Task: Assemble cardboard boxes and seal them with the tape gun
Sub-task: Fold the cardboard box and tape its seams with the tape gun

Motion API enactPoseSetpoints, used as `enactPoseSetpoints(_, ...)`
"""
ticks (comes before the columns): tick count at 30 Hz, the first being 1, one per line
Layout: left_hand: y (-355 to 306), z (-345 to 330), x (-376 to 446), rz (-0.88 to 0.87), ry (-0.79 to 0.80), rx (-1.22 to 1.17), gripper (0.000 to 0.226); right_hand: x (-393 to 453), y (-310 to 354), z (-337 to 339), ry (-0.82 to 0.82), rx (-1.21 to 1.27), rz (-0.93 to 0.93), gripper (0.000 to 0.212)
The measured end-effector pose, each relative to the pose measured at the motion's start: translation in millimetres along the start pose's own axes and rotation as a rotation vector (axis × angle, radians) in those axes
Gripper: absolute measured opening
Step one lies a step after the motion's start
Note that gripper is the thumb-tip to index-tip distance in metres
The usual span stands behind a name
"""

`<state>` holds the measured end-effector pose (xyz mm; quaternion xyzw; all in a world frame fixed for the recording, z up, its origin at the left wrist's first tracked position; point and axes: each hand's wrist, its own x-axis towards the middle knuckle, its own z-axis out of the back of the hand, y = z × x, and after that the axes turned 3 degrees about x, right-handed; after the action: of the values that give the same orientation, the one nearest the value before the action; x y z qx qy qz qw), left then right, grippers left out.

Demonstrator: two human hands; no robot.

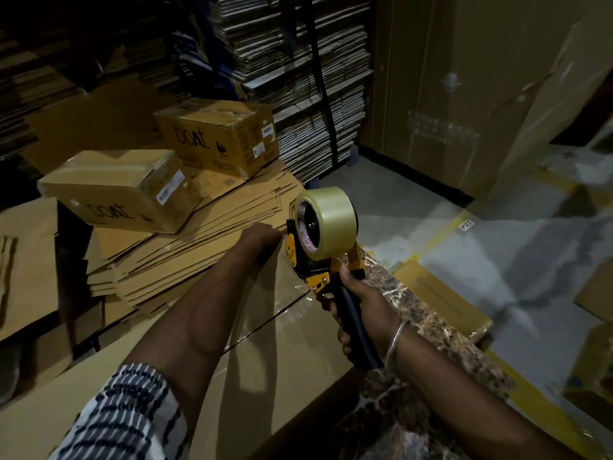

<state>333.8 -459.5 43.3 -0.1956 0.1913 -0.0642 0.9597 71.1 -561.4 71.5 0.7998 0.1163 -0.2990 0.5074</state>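
Right hand gripping tape gun handle over box seam, left hand curled at box's far edge, grip unclear, flat cardboard stack, two sealed boxes, marble ledge, dim storeroom floor.

Tape gun, gripped in right hand, nose on taped box seam; left hand pressed box's far edge. Two sealed cartons on flattened cardboard.

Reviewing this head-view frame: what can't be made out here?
- Left hand fingers: curled over the box's far edge, out of sight.
- Tape gun blade: hidden behind its own roll.
- Shipping labels: too small.
- Upper-left stacks: too dark.
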Motion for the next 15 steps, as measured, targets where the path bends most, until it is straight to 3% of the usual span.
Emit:
enactPoseSetpoints(3, 6.9, 0.9, -3.6, 0.047, -0.114, -0.003, 0.042, -0.3, 2.4, -0.2, -0.001, -0.007, -0.013, 0.073)
enactPoseSetpoints(7, 7.7, -1.6, -19.8, -0.154, -0.368, -0.038, 0.030, -0.2, 5.5, -1.2, -0.002, -0.029, -0.032, 0.073)
enactPoseSetpoints(10, 8.6, -1.2, -36.7, -0.251, -0.293, 0.043, 0.040, 0.2, 6.6, -1.7, -0.011, -0.040, -0.025, 0.073)
enactPoseSetpoints(15, 26.2, -0.5, -47.6, -0.249, -0.179, 0.021, 0.057, -3.5, 9.2, -5.0, -0.022, -0.066, -0.034, 0.072)
